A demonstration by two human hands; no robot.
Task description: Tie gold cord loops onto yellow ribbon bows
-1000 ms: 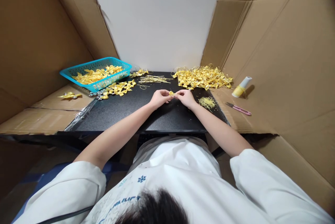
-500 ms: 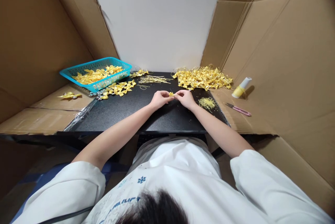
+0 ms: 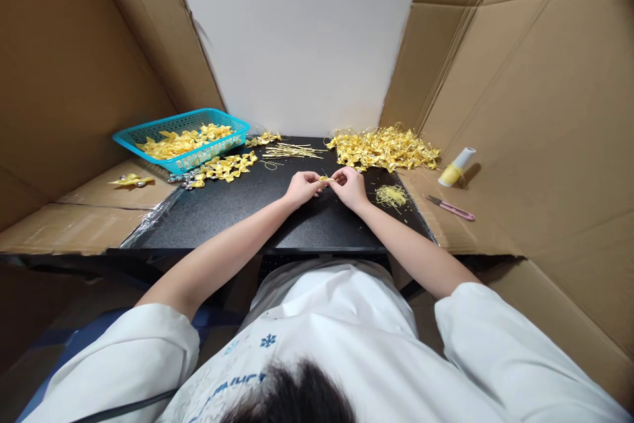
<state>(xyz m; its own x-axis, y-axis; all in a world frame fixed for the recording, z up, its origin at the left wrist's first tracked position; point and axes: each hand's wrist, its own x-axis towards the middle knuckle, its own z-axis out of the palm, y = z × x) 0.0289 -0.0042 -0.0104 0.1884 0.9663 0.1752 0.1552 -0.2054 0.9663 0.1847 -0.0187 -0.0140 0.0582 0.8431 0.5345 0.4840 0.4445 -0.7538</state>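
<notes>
My left hand [image 3: 301, 187] and my right hand [image 3: 349, 186] meet over the middle of the black table [image 3: 238, 208], both pinched on one small yellow ribbon piece [image 3: 325, 178] held between the fingertips. Behind the right hand lies a big heap of yellow ribbon bows [image 3: 384, 146]. A small tuft of yellow thread scraps [image 3: 391, 195] lies just right of the right hand. Thin yellow strips [image 3: 290, 150] lie behind the hands.
A turquoise basket [image 3: 148, 136] holding yellow bows stands at the back left, with a row of bows [image 3: 225, 167] in front of it. A yellow thread spool [image 3: 456, 166] and pink snips [image 3: 452, 207] lie on cardboard at the right. Cardboard walls close in both sides.
The right hand has turned slightly and shifted a little toward the left hand; the ribbon piece stays pinched between both hands.
</notes>
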